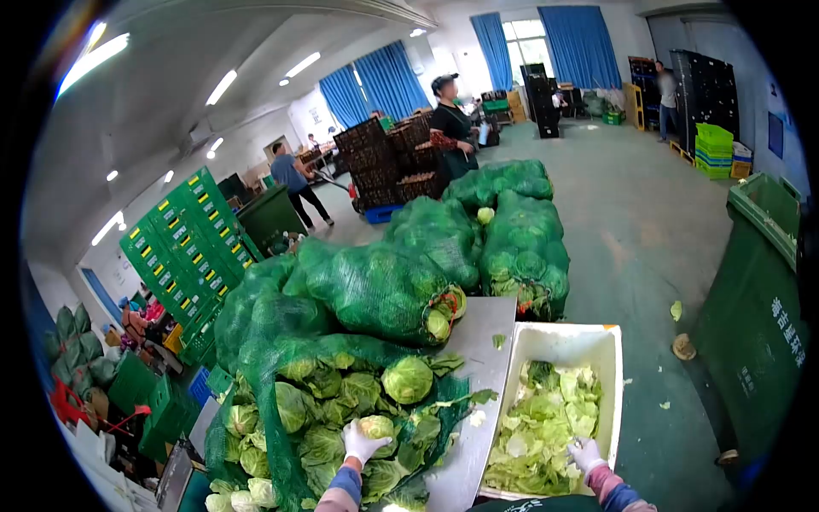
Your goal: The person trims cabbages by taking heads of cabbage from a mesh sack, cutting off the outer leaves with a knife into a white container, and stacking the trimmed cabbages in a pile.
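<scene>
Fingers of my left hand [364, 445] look clamped round a cabbage [376, 427] in the opened net bag [270, 392], mouth likely spread for easy reach. Metal counter [485, 320] comes next. Foam box [613, 375] alongside, presumably containing loose leaves [546, 435]. Right hand [587, 455] sits over them, near the right wall; I can't tell finger state.

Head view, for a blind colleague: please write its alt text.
A white-gloved left hand touches a cabbage in an opened green net sack, while the gloved right hand is at loose leaves in a white box. Filled net sacks lie behind, with people and stacked crates beyond.
</scene>
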